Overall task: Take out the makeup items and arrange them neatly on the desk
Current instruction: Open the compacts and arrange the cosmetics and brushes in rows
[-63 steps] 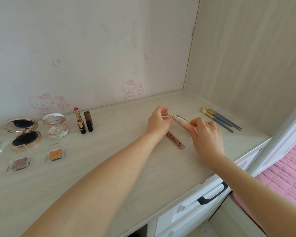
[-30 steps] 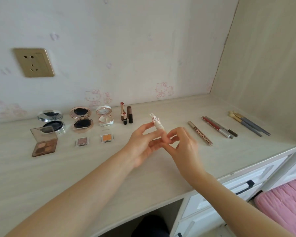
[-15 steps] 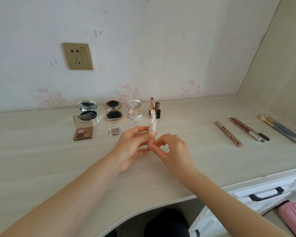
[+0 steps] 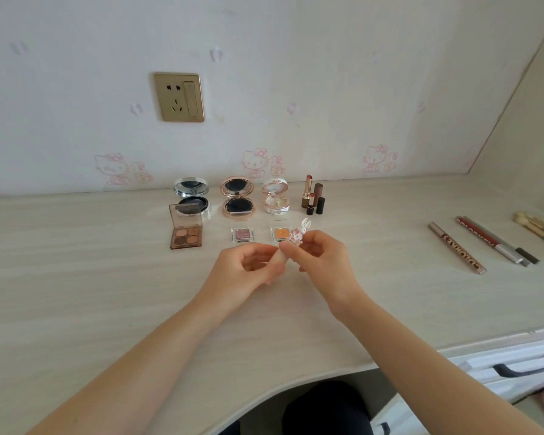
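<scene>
Over the middle of the desk (image 4: 76, 293) both hands hold a small cream lipstick with a rabbit-shaped cap (image 4: 299, 234). My left hand (image 4: 245, 271) pinches its lower tube. My right hand (image 4: 322, 259) pinches the rabbit cap end. Behind them, near the wall, stand three open compacts (image 4: 237, 196), an open eyeshadow palette (image 4: 186, 229), two small single eyeshadows (image 4: 242, 234) and uncapped lipsticks (image 4: 311, 196). To the right lie makeup pencils (image 4: 457, 248) and brushes (image 4: 537, 230).
A gold wall socket (image 4: 179, 97) sits on the wallpapered wall above the compacts. White drawers with a dark handle (image 4: 528, 365) are under the desk at the right. A side panel closes the desk's right end.
The view swung left from the pencils to the compacts. Both hands carried the rabbit lipstick leftward to the desk's middle, and my right hand's grip shifted up to the cap end.
</scene>
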Available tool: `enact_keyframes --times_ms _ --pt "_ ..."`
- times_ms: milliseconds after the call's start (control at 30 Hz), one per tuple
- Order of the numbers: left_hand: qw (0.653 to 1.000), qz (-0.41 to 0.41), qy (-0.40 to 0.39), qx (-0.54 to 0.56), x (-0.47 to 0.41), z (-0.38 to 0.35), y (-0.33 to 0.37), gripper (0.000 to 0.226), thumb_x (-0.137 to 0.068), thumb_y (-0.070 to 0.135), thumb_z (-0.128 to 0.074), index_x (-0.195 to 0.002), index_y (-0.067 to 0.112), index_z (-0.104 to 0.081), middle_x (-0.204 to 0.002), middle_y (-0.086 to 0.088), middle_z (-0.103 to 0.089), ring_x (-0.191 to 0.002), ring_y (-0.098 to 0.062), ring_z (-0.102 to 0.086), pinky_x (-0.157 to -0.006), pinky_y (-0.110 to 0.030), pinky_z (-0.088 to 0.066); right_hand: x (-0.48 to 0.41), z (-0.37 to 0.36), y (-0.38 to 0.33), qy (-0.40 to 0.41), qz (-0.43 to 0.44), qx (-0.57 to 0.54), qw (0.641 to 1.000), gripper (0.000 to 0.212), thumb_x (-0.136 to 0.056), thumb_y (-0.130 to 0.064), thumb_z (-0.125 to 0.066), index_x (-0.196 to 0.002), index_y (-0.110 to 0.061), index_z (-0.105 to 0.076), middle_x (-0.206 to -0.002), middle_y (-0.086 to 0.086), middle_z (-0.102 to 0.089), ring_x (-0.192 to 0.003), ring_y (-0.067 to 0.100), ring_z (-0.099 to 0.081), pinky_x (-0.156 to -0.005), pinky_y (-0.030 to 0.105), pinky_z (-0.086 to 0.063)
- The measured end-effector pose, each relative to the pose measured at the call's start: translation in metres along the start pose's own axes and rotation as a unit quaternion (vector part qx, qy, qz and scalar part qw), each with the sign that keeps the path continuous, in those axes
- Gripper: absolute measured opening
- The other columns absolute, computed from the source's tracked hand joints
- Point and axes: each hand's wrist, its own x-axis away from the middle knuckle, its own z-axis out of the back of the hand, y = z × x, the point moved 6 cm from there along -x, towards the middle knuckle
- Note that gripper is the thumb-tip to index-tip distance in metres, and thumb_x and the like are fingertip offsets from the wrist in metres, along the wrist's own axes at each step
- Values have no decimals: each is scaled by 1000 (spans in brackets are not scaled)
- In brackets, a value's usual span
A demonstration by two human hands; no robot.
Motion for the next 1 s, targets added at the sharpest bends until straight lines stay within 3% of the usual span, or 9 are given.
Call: enact_keyframes --times_ms 133,267,400,533,667,767,833,1000 --pt "993 -24 74 -84 1 5 -6 17 -68 24 -85 -79 21 -72 -75 5 -73 -74 -10 -69 -72 -27 -55 1 -3 1 -9 6 -59 998 27 -77 -23 -77 -93 -5 -66 -78 1 -63 -71 8 -57 -65 23 -48" --pt "991 -42 70 -103 2 1 -8 17 -67 21 -85 -77 21 -71 -73 5 -72 -72 -8 -68 -66 -18 -51 0 -3 7 -41 19 -95 994 35 -70 -21 -82 -89 0 -61 -79 5 -59 -76 14 -55 -74 34 -47" --pt "996 -35 36 -76 4 -3 -6 13 -71 17 -82 -77 23 -72 -74 7 -73 -73 -7 -69 -65 -13 -48 1 -1 7 -80 29 -150 985 16 -70 -17 -80 -82 -17 -71 -79 2 -61 -80 17 -55 -82 35 -47" --pt "999 -22 -3 -23 3 -3 -5 9 -80 15 -75 -87 21 -74 -79 2 -75 -77 -12 -71 -71 -21 -51 0 -2 6 -106 35 -197 974 26 -71 -16 -79 -96 -16 -73 -90 -3 -70 -93 17 -63 -95 38 -46" --pt "999 -39 11 -31 5 -3 -4 10 -80 16 -75 -84 24 -73 -77 4 -75 -77 -13 -71 -74 -26 -54 3 -4 4 -122 16 -245 962 41 -80 0 -68 -120 -7 -60 -99 7 -68 -98 19 -64 -89 35 -51" --pt "998 -46 25 -37 5 -3 -3 14 -78 17 -77 -82 29 -73 -78 8 -75 -77 -10 -70 -72 -24 -52 2 0 5 -80 32 -209 974 24 -76 -11 -73 -98 -10 -65 -86 0 -66 -85 19 -62 -93 49 -50" --pt "997 -52 28 -41 5 -2 -3 15 -78 18 -76 -83 32 -73 -79 11 -74 -77 -6 -69 -70 -20 -49 1 1 5 -66 44 -187 979 20 -77 -8 -74 -95 -10 -65 -86 -1 -68 -87 21 -63 -97 54 -47" --pt "996 -53 37 -54 4 -1 -4 15 -78 21 -77 -84 34 -74 -81 14 -74 -77 -3 -67 -69 -21 -47 4 -2 1 -105 30 -242 964 40 -78 -10 -66 -118 -10 -61 -107 7 -70 -107 25 -63 -97 41 -50"
